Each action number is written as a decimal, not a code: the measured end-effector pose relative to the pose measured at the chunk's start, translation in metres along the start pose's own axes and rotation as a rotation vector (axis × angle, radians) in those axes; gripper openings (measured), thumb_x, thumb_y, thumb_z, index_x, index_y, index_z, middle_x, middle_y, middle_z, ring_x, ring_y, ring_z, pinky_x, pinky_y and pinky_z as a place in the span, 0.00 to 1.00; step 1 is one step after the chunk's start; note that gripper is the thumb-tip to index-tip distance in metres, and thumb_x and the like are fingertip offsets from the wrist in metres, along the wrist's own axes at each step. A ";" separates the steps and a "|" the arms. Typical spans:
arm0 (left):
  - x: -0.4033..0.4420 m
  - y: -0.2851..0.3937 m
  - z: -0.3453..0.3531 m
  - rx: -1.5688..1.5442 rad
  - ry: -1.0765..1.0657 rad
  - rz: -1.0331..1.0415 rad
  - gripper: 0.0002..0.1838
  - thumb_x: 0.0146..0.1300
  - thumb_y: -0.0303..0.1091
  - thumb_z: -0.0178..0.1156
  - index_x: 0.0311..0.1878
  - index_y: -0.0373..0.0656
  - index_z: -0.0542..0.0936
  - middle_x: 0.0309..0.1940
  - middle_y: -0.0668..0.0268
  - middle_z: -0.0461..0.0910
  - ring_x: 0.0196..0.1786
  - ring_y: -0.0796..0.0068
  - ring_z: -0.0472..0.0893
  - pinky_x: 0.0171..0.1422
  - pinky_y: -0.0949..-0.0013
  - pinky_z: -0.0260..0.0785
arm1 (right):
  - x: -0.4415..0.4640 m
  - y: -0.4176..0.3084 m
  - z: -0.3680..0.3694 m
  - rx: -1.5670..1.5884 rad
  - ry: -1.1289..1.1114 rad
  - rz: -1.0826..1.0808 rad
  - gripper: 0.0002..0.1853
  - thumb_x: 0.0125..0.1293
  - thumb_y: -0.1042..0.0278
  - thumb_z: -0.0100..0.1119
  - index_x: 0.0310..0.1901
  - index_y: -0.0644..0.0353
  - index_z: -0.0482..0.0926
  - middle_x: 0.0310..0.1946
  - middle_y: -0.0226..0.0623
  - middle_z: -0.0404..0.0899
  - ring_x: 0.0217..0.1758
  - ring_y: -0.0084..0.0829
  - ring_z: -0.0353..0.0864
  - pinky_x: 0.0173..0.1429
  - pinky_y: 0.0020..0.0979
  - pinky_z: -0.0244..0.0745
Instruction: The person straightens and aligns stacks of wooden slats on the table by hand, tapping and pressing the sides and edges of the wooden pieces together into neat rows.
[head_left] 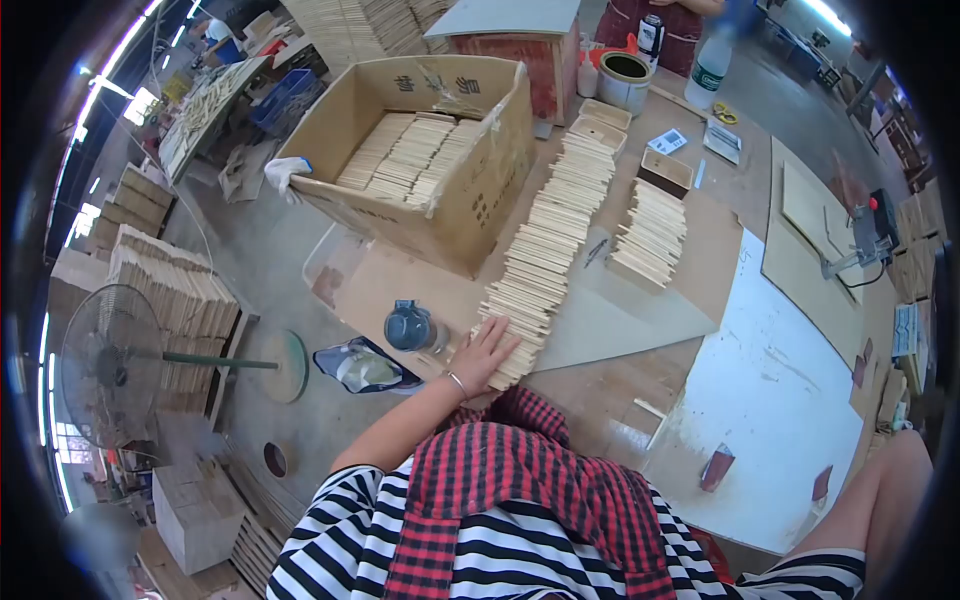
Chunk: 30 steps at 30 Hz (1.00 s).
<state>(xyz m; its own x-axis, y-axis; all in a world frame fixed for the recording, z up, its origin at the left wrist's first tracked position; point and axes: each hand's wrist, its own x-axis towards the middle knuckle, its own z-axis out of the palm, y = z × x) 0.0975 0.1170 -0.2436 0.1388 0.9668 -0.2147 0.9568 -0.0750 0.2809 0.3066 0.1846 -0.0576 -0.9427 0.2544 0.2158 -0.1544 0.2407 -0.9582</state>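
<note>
My left hand (pixel 485 352) lies on the near end of a long row of thin wooden pieces (pixel 548 232), palm down with the fingers stretched out. The row leans across the table and is made of many light, flat pieces standing side by side. Just left of that hand stands a blue-lidded bottle (pixel 408 325). My right arm (pixel 870 495) shows at the right edge, bent, with its hand out of view. A shorter row of similar wooden pieces (pixel 652 235) lies right of the long one.
A cardboard box (pixel 470 215) with stacked wooden pieces stands behind left. Along the far edge are a can (pixel 625 82), a water bottle (pixel 710 70) and a small wooden box (pixel 666 172). A white board (pixel 775 380) covers the right side. A fan (pixel 115 365) stands left on the floor.
</note>
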 end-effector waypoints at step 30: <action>-0.005 -0.017 0.034 0.061 0.179 0.024 0.57 0.43 0.37 0.73 0.77 0.60 0.51 0.79 0.57 0.43 0.79 0.52 0.47 0.73 0.33 0.50 | -0.016 0.157 0.017 -0.752 0.237 0.380 0.31 0.58 0.57 0.69 0.62 0.55 0.73 0.61 0.47 0.70 0.63 0.46 0.72 0.66 0.46 0.67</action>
<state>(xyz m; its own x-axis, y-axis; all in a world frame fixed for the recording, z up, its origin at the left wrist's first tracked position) 0.0896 0.1056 -0.2787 0.1190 0.9922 -0.0371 0.9682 -0.1077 0.2259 0.2929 0.2024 -0.2151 -0.7914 0.6109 0.0208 0.4724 0.6329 -0.6134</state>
